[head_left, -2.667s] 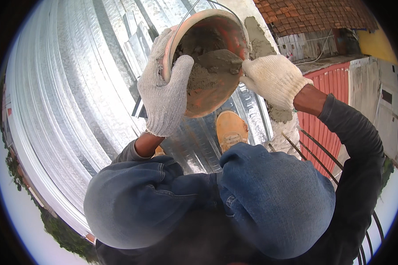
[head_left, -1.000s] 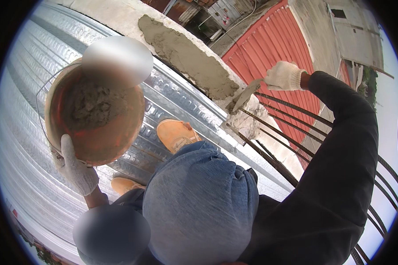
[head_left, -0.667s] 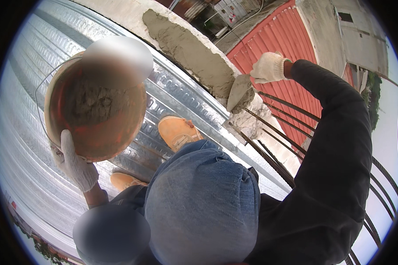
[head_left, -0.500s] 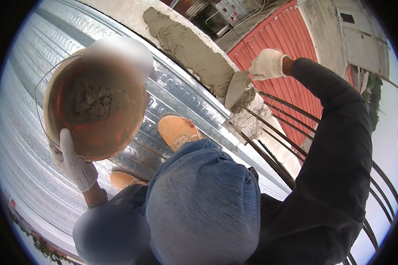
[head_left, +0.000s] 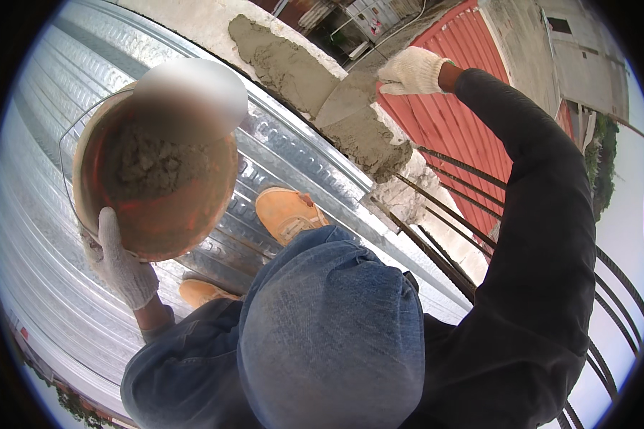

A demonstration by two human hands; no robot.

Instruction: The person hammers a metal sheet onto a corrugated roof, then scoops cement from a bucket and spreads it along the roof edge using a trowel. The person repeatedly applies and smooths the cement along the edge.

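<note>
We look down on a floor of ribbed, galvanised metal decking point(head_left: 57, 236), its long ridges bent by the lens and flashing bright in open daylight. To the right we see a red corrugated metal sheet point(head_left: 447, 79), with ribbed steel reinforcing bars point(head_left: 465, 169) slanting across in front of its lower part. Beyond stands a grey building point(head_left: 590, 79) with a dark rectangular opening point(head_left: 559, 27). We find green foliage point(head_left: 605, 157) beside it, pale sky point(head_left: 633, 214) along the right rim, and trees point(head_left: 79, 407) at lower left.

The left hand point(head_left: 125, 275) grips with thumb point(head_left: 109, 232) extended; the right hand point(head_left: 411, 71) curls shut, its arm point(head_left: 544, 236) bent.
</note>
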